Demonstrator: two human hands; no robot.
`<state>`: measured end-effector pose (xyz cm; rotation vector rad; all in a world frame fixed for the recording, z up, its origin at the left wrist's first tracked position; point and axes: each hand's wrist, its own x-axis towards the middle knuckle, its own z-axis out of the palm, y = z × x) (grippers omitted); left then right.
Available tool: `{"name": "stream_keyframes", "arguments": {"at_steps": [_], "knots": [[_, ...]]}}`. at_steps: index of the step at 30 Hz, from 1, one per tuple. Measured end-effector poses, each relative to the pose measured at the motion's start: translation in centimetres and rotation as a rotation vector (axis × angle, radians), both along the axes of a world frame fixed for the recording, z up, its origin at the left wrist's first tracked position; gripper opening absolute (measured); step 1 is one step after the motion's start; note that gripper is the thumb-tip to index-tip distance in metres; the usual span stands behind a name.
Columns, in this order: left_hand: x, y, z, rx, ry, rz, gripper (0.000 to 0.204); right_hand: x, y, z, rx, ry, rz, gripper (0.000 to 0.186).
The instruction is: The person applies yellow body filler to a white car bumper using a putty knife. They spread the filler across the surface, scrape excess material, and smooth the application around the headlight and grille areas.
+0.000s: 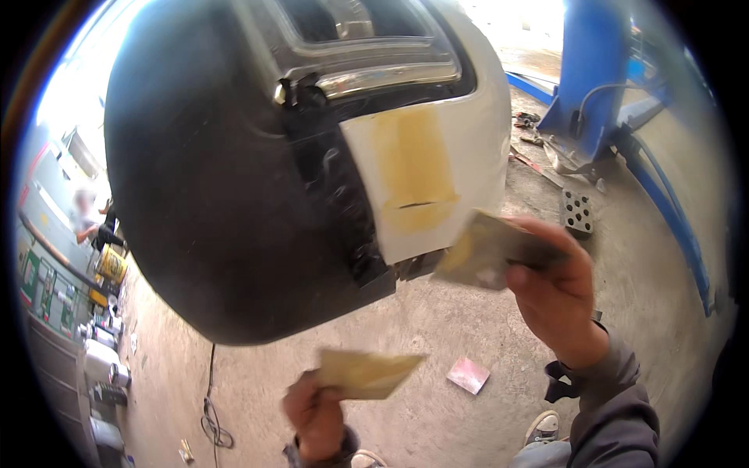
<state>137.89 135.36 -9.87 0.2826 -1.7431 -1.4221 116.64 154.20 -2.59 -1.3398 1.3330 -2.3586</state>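
Observation:
Ahead of me stands a vehicle's bodywork, with a large black panel (211, 195) and a white panel (480, 156) beside it. A band of yellow body filler (413, 160) covers part of the white panel, with a short dark line near its lower end. My right hand (552, 285) pinches a thin flat filler spreader (472, 253), smeared with yellow, close to the white panel's lower right. Low in the view, my left hand (316, 417) grips another thin flat spreader (367, 373), yellowish on top, held below the bodywork and apart from it.
A pink-and-white card (468, 375) lies on the concrete floor. At right are a blue lift post (597, 70), its blue leg (667, 203) and a block with holes (576, 212). A black cable (212, 417), containers (101, 359) and a person (90, 222) are at left.

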Motion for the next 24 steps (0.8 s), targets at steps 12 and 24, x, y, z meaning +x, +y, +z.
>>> {"name": "stream_keyframes", "arguments": {"at_steps": [12, 24], "knots": [[-4.2, 3.0, 1.5, 0.115, -0.071, -0.092, 0.015, 1.6, 1.2, -1.9, 0.269, 0.526, -0.516, 0.038], [-5.3, 5.0, 4.5, -0.316, -0.176, 0.173, 0.014, 4.7, 0.4, -5.3, 0.404, 1.078, -0.648, 0.037]]}}
